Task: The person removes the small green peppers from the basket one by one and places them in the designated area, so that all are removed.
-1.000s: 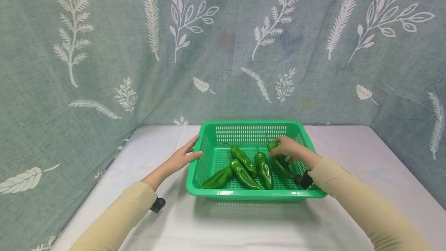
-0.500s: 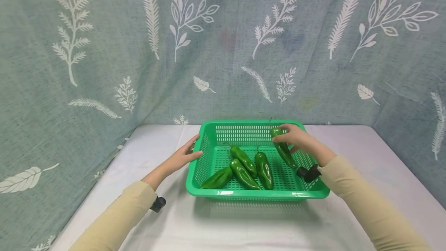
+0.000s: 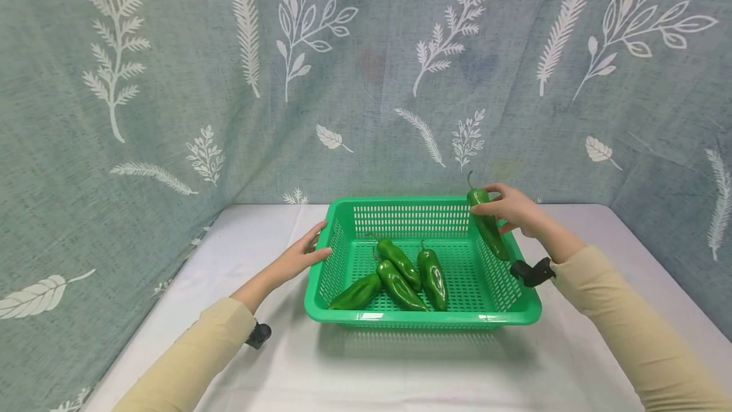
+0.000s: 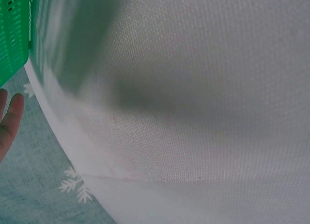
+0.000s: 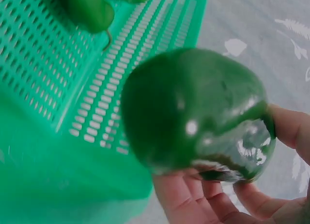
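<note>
A green pepper (image 3: pixel 489 229) with a curved stem is held in my right hand (image 3: pixel 517 212), over the right back corner of the green plastic basket (image 3: pixel 400 316). In the right wrist view the glossy pepper (image 5: pixel 193 112) fills the middle, thumb on one side and fingers on the other. My left hand (image 3: pixel 291 262) lies against the basket's left rim, its fingers stretched out. On the basket floor are several more green peppers, among them one pepper (image 3: pixel 433 278) near the middle and another pepper (image 3: pixel 357 292) at the front left. The left wrist view catches only some fingertips (image 4: pixel 12 117) by the basket's edge.
The basket stands on a table with a white cloth (image 3: pixel 377 380). Behind and beside the table hangs a grey-green curtain (image 3: pixel 366 81) with white leaf patterns. Each wrist carries a small black camera, such as the right wrist camera (image 3: pixel 533 272).
My right hand has raised the pepper from the basket's floor and moved it up and right to the right rim. The left hand and the other peppers have stayed in place.
</note>
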Demonstrator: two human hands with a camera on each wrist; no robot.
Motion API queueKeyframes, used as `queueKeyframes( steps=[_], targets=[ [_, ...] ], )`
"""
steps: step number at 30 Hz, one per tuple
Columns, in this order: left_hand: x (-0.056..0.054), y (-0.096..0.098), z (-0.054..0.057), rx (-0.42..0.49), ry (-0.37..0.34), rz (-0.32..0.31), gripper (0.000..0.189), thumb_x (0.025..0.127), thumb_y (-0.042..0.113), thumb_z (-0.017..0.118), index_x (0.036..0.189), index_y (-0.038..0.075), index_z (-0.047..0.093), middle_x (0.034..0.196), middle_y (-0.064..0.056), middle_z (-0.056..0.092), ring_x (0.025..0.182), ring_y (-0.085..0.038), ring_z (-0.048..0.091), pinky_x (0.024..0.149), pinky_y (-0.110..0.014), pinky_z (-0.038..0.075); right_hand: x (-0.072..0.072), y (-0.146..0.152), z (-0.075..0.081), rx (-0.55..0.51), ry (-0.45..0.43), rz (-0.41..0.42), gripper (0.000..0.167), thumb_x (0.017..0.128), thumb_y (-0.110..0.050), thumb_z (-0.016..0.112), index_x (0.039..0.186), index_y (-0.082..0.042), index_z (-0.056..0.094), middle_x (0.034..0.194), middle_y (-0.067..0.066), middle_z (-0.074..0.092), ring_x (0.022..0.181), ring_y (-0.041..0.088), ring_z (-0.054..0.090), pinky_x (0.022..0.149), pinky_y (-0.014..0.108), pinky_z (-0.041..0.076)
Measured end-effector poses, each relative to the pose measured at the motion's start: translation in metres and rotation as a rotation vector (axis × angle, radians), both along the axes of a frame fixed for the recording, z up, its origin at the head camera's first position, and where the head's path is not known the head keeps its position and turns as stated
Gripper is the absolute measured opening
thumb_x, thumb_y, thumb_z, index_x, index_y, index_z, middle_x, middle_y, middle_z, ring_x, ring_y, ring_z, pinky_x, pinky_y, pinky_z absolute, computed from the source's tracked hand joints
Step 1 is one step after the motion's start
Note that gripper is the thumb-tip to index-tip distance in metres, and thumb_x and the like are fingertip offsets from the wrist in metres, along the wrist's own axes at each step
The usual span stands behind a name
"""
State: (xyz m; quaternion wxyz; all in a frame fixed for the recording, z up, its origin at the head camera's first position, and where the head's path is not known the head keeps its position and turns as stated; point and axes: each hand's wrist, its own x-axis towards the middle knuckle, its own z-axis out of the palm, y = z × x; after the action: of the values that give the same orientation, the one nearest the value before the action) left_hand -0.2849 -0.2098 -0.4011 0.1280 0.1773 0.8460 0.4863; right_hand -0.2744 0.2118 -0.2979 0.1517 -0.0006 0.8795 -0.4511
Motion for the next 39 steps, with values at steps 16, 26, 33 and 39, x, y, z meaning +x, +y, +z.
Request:
queueKeyframes(
  steps=[16, 26, 33, 39],
  targets=[
    [0.000, 0.000, 0.000, -0.012, -0.009, 0.015, 0.069, 0.094, 0.034, 0.049, 0.149, 0.024, 0.008, 0.150, -0.017, 0.020, 0.134, -0.040, 0.024, 0.103, -0.059, 0.026, -0.001, 0.045, -0.005, -0.008, 0.098, -0.024, 0.084, 0.089, -0.040, 0.057, 0.148, -0.007, 0.008, 0.142, 0.032, 0.025, 0.119, 0.043, 0.042, 0.084, 0.047, 0.049],
    [0.008, 0.004, 0.009, 0.003, -0.017, 0.006, 0.069, 0.095, 0.029, 0.049, 0.149, 0.021, 0.008, 0.150, -0.018, 0.021, 0.134, -0.041, 0.024, 0.103, -0.059, 0.026, -0.001, 0.061, -0.020, 0.017, 0.209, -0.078, 0.078, 0.091, -0.044, 0.051, 0.148, -0.008, 0.011, 0.136, 0.033, 0.031, 0.110, 0.042, 0.048, 0.083, 0.049, 0.048],
    [0.020, 0.009, 0.027, -0.010, -0.029, 0.001, 0.068, 0.096, 0.024, 0.047, 0.149, 0.013, 0.006, 0.149, -0.022, 0.019, 0.133, -0.042, 0.024, 0.103, -0.058, 0.026, -0.002, 0.064, -0.030, 0.050, 0.267, -0.115, 0.079, 0.090, -0.046, 0.050, 0.148, -0.006, 0.013, 0.132, 0.034, 0.033, 0.107, 0.043, 0.049, 0.080, 0.048, 0.050],
    [0.013, 0.006, 0.015, -0.009, -0.020, 0.005, 0.069, 0.095, 0.028, 0.048, 0.149, 0.018, 0.006, 0.150, -0.020, 0.019, 0.134, -0.042, 0.024, 0.103, -0.059, 0.026, -0.003, 0.068, -0.041, 0.085, 0.293, -0.136, 0.078, 0.091, -0.044, 0.050, 0.147, -0.003, 0.013, 0.131, 0.035, 0.035, 0.106, 0.044, 0.050, 0.076, 0.046, 0.052]
  ],
)
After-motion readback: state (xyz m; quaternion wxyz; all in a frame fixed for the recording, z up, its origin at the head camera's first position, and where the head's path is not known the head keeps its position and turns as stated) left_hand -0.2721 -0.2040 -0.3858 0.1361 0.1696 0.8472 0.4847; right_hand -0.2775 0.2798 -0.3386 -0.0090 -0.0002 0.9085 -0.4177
